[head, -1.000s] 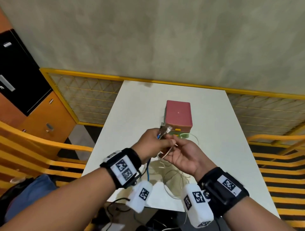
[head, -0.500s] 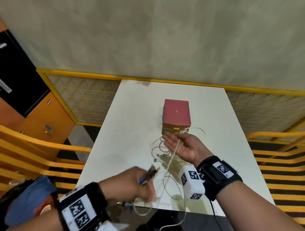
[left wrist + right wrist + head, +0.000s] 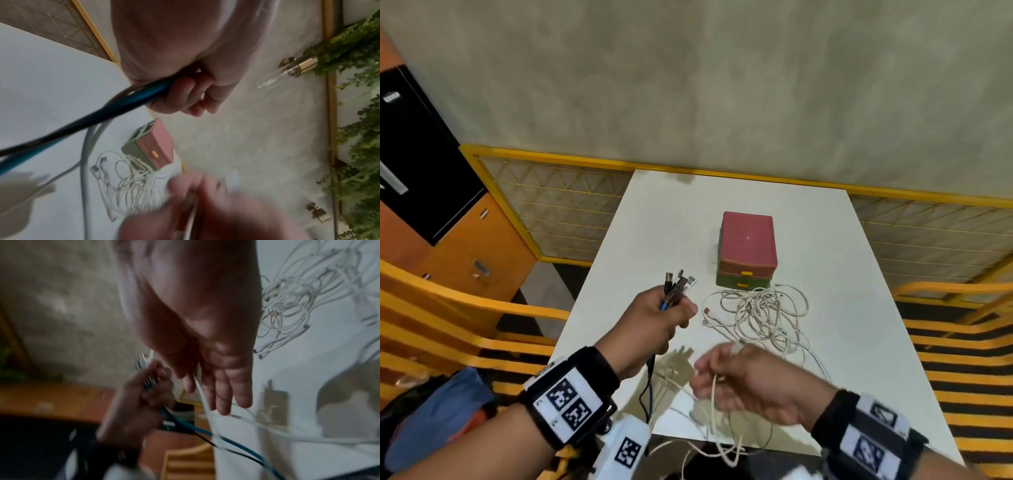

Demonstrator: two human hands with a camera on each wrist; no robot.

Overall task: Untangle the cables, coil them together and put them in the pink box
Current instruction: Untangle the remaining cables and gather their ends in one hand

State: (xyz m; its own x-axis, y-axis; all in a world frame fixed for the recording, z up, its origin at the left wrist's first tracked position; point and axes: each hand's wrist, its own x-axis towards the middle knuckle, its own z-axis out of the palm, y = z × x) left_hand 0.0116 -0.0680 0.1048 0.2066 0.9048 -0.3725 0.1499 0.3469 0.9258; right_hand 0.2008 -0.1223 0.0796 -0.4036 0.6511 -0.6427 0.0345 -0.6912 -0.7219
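Note:
My left hand (image 3: 676, 313) is raised over the left part of the white table (image 3: 661, 219) and grips a bundle of cable plugs (image 3: 678, 282). Blue and black cables (image 3: 131, 95) trail down from its fist. My right hand (image 3: 705, 373) is blurred near the front edge and pinches a white cable (image 3: 200, 395) between thumb and fingers. A tangle of white cables (image 3: 763, 315) lies on the table just in front of the pink box (image 3: 748, 240). That box is closed and stands on a green box (image 3: 743, 283).
Loops of white cable (image 3: 729, 442) hang over the table's front edge. Yellow railings (image 3: 945, 202) and yellow chairs (image 3: 448, 308) stand around the table. An orange and black cabinet (image 3: 431, 205) is at the far left.
My left hand rose from the front edge with the plug bundle. My right hand came back from beside the box toward the front edge, holding the white cable.

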